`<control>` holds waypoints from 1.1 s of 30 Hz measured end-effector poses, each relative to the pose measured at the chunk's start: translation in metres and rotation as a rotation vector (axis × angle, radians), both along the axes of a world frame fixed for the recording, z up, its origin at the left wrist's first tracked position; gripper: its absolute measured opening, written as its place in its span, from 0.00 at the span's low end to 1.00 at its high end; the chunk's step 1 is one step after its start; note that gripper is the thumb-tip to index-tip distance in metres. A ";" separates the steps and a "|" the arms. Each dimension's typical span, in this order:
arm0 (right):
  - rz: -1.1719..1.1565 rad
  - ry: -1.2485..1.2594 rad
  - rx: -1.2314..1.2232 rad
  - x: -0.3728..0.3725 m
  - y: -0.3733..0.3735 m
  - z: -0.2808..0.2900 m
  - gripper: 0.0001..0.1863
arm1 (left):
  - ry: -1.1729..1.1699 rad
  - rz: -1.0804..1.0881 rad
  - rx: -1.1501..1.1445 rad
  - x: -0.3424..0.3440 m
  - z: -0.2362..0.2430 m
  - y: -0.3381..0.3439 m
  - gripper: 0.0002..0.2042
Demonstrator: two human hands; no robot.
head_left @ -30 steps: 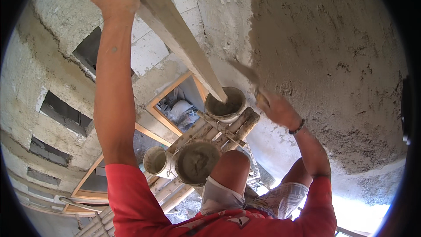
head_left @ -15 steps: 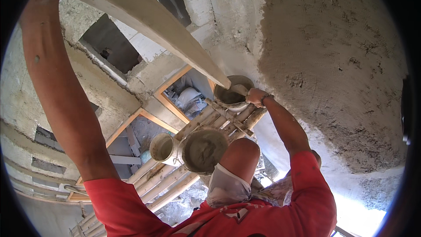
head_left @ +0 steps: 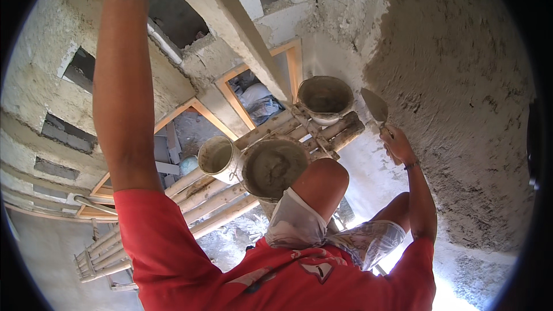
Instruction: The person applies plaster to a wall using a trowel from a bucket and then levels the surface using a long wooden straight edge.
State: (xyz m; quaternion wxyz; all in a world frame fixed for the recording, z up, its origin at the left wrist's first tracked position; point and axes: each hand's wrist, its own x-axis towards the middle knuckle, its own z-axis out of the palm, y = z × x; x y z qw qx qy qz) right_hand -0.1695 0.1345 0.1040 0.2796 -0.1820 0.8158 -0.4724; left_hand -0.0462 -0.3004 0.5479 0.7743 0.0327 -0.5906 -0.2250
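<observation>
My right hand [head_left: 397, 143] is closed around the handle of a trowel [head_left: 375, 105], its grey pointed blade tilted up beside the wet plaster on the right wall. Up at the top edge my left arm [head_left: 125, 80] is raised, its wrist against the upper part of a long wooden board [head_left: 230, 17]; the fingers are cut off by the frame. The board slants down to the right, its lower end beside a mortar bucket [head_left: 324, 97]. Nearer my knee stand a wider bucket of grey mortar [head_left: 275, 167] and a whitish pail [head_left: 218, 156].
The buckets stand on a scaffold of wooden poles [head_left: 222, 203]. Rough plaster [head_left: 461, 92] covers the right wall. Block walls with rectangular openings [head_left: 178, 11] lie to the left. Wooden frames [head_left: 236, 106] and bagged rubble [head_left: 256, 101] show below the poles.
My right hand has drawn the trowel out of the far bucket and moved it right, toward the wall. My left arm has swung right, and the board now stands more steeply in view.
</observation>
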 end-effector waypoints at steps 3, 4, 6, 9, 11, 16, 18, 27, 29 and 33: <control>-0.058 0.070 0.024 0.016 0.022 0.011 0.07 | 0.026 -0.113 0.004 -0.027 -0.039 -0.021 0.28; -0.078 0.051 0.021 0.018 0.031 0.010 0.07 | 0.007 -0.124 0.028 -0.035 -0.056 -0.024 0.28; -0.110 0.014 -0.006 0.022 0.043 0.012 0.07 | -0.034 -0.139 0.054 -0.045 -0.074 -0.019 0.28; -0.166 0.083 0.076 0.035 0.042 0.026 0.07 | -0.155 -0.073 0.114 -0.056 -0.099 -0.019 0.28; -0.182 0.079 0.119 0.044 0.047 0.033 0.08 | -0.187 -0.077 0.135 -0.067 -0.120 -0.011 0.28; -0.195 0.174 0.194 0.046 0.072 0.010 0.13 | -0.265 -0.118 0.221 -0.106 -0.146 -0.034 0.35; -0.220 0.128 0.165 0.053 0.073 0.019 0.15 | -0.311 -0.180 0.271 -0.123 -0.138 -0.028 0.33; -0.225 0.132 0.230 0.081 0.085 0.066 0.11 | -0.567 -0.226 0.366 -0.224 -0.143 -0.065 0.34; -0.204 0.149 0.273 0.092 0.092 0.081 0.12 | -0.600 -0.229 0.350 -0.252 -0.150 -0.076 0.35; -0.189 0.193 0.345 0.116 0.111 0.102 0.15 | -0.708 -0.384 0.273 -0.294 -0.147 -0.092 0.39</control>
